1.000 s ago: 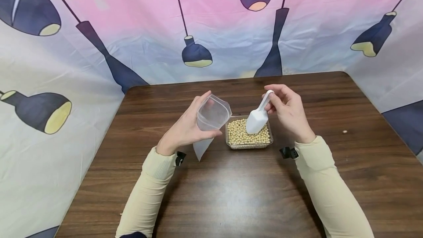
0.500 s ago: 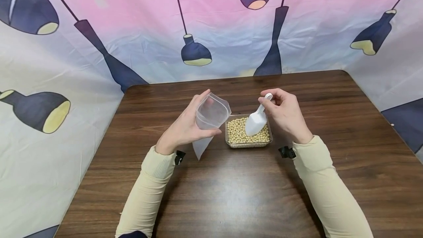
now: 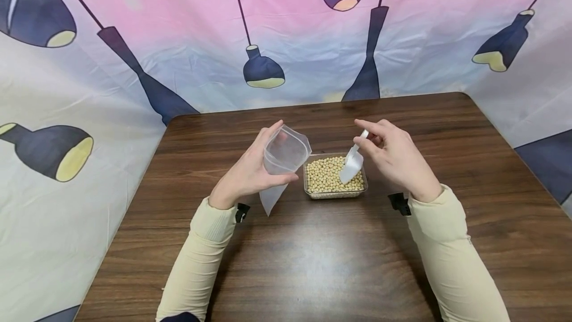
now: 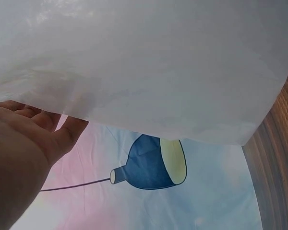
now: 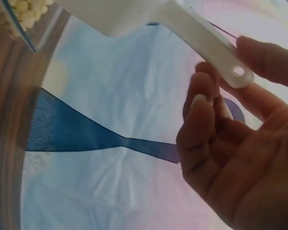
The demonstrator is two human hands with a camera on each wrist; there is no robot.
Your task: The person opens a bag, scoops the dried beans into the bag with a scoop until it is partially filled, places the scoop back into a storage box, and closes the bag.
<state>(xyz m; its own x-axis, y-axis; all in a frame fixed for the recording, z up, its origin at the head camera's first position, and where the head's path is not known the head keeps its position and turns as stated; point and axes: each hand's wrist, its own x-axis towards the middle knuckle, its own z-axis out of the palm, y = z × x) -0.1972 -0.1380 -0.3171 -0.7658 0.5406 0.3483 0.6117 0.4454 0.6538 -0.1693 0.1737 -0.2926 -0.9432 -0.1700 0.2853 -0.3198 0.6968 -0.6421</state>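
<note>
A clear rectangular box (image 3: 335,195) of pale round beans (image 3: 323,175) stands on the table. My left hand (image 3: 250,170) grips a translucent plastic bag (image 3: 287,150) with its mouth spread between thumb and fingers, just left of the box. In the left wrist view the bag (image 4: 158,72) covers most of the picture above my left hand (image 4: 29,139). My right hand (image 3: 397,158) pinches the handle of a white scoop (image 3: 352,167), whose blade slants down over the beans at the box's right side. The right wrist view shows the scoop's handle (image 5: 201,40) between the fingers of my right hand (image 5: 245,148).
The brown wooden table (image 3: 286,272) reaches back to a cloth backdrop (image 3: 201,53) printed with dark lamps. A black wrist device (image 3: 399,204) sits at the right cuff, another (image 3: 242,212) at the left.
The scoop has turned and moved slightly right within the box area, and my right hand and wrist have rotated and moved right. My left hand and the bag have stayed nearly still.
</note>
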